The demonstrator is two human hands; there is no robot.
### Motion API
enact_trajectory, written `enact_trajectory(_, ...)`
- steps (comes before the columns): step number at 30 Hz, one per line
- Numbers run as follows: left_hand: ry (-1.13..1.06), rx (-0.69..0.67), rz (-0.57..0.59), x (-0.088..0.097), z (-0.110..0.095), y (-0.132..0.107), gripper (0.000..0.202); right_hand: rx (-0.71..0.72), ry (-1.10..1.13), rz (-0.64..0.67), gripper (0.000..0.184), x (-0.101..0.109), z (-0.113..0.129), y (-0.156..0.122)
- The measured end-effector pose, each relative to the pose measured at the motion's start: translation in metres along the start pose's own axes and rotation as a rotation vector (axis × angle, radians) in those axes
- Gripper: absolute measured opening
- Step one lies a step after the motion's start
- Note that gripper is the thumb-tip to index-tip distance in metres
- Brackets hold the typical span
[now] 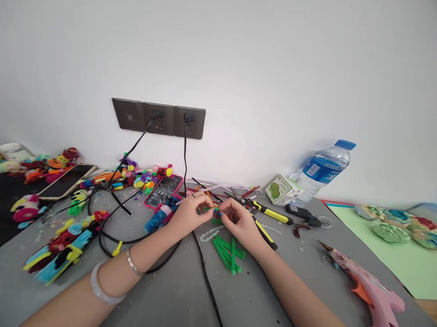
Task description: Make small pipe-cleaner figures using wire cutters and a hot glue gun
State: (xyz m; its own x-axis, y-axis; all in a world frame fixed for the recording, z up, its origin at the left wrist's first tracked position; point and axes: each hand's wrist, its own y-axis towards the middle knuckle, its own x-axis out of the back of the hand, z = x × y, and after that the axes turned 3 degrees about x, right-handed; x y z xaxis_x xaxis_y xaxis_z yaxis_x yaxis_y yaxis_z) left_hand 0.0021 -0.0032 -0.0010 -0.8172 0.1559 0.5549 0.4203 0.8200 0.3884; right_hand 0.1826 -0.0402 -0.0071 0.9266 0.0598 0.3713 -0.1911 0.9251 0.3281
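Note:
My left hand [192, 213] and my right hand [241, 224] meet above the middle of the grey table, fingertips pinched close together. Between them is a small green pipe-cleaner piece [216, 210] with a bit of blue beside it; its exact shape is too small to tell. Just below the hands lies a bunch of cut green pipe-cleaner pieces [221, 252] on the table, next to a pale glittery strand [210, 234]. Yellow-and-black handled pliers [272, 213] rest behind my right hand, partly covered by it. A blue fuzzy figure [157, 219] lies left of my left hand.
A pink glue gun [371, 291] lies at right. A water bottle [323, 169], a juice carton [281, 189] and keys [309, 214] stand or lie near the wall. Black cables [207, 280] cross the table. Phones [165, 190] and colourful fuzzy figures [62, 248] fill the left side.

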Motion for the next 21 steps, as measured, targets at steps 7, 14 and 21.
enact_trajectory(7,0.008,-0.04,-0.003,0.0,-0.0026,-0.0004,0.006,-0.006,-0.009,-0.009,0.015,0.0009,-0.0002,-0.0002)
enact_trajectory(14,0.007,-0.056,0.024,0.0017,-0.004,-0.0009,0.004,-0.01,-0.013,-0.033,0.013,-0.0003,-0.0028,0.0003)
enact_trajectory(21,-0.057,-0.045,0.094,0.0025,-0.0019,-0.0003,0.007,0.01,-0.026,-0.045,0.011,0.0,-0.001,0.0001)
